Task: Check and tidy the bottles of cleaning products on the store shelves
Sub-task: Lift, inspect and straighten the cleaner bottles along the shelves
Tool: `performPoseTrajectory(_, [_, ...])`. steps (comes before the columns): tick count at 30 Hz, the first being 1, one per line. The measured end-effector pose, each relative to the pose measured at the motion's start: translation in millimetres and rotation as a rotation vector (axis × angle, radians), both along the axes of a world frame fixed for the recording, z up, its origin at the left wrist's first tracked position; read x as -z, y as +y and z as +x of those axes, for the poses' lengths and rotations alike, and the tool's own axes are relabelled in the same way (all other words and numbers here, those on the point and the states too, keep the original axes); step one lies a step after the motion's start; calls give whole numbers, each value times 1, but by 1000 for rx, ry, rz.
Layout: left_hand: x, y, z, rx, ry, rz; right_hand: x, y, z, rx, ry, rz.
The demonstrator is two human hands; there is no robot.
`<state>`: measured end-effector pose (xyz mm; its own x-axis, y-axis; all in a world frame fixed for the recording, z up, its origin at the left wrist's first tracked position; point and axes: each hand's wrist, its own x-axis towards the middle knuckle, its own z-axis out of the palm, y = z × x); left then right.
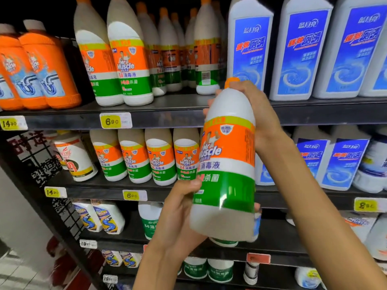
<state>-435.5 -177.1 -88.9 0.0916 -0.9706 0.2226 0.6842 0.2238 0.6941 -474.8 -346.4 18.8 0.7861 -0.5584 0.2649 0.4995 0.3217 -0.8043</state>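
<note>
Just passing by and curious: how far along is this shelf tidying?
Done: two front bottles on the top shelf stand label-out. In hand: both hands, left and right, hold one bottle for checking. Left: putting it back, perhaps in the gap above; one back bottle shows its barcode.

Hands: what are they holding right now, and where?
One Mr Muscle bottle: left hand grips its lower side, right hand grips the shoulder below the orange cap.

Dim, softly blurred, perhaps edge-warped.
</note>
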Motion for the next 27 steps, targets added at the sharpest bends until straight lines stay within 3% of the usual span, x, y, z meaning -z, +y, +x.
performPoseTrajectory(5, [4, -10, 13, -280, -246, 147, -9, 6, -8, 105, 28, -284])
performPoseTrajectory(7, [2, -12, 11, -346, -341, 149, -6, 7, -8, 217, 91, -415])
performPoseTrajectory(12, [9, -28, 10, -583, -475, 115, 6, 21, -6, 213, 218, -645])
performPoseTrajectory(17, [16, -37, 17, -719, -660, 80, 18, 22, -7, 268, 53, -576])
performPoseTrajectory(22, [14, -44, 29, -720, -863, 33, 24, 24, -15, 395, -135, -683])
performPoseTrajectory(27, [-1, -54, 38, -821, -926, -35, 8, 24, -11, 463, -218, -667])
